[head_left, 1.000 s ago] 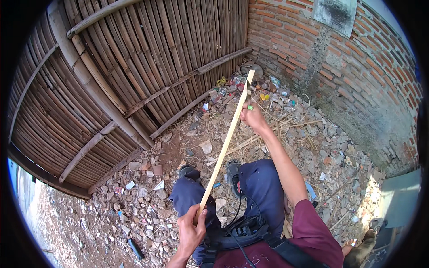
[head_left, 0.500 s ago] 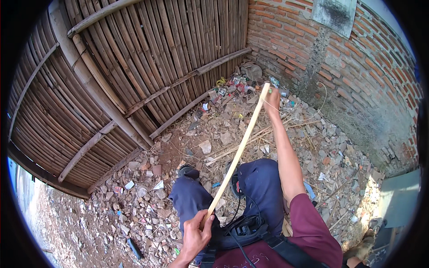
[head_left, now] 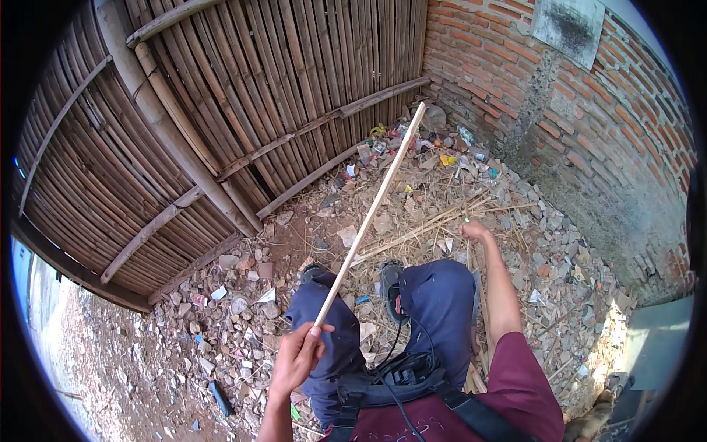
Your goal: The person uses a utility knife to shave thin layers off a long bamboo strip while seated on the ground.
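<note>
My left hand [head_left: 296, 359] is closed on the lower end of a long, pale wooden strip [head_left: 375, 205], probably split bamboo. The strip slants away from me, its far end raised toward the corner of the walls. Lower and to the right of it, apart from the strip, my right hand [head_left: 476, 230] is closed in a fist. A small green bit shows at its fingers; the rest of what it grips is hidden. Several thin dry strips [head_left: 420, 234] lie on the rubble just beyond my right hand.
A slatted bamboo wall [head_left: 243, 88] rises at the left, meeting a brick wall [head_left: 574, 125] at the far right. Rubble and litter [head_left: 243, 324] cover the ground around my knees. More pale strips [head_left: 477, 376] lie beside my right thigh. A black cable [head_left: 398, 342] hangs at my waist.
My right hand has come off the far end of the strip, moving down and right toward me. The strip's far end has swung slightly left and away. The thin curl near it is no longer visible.
</note>
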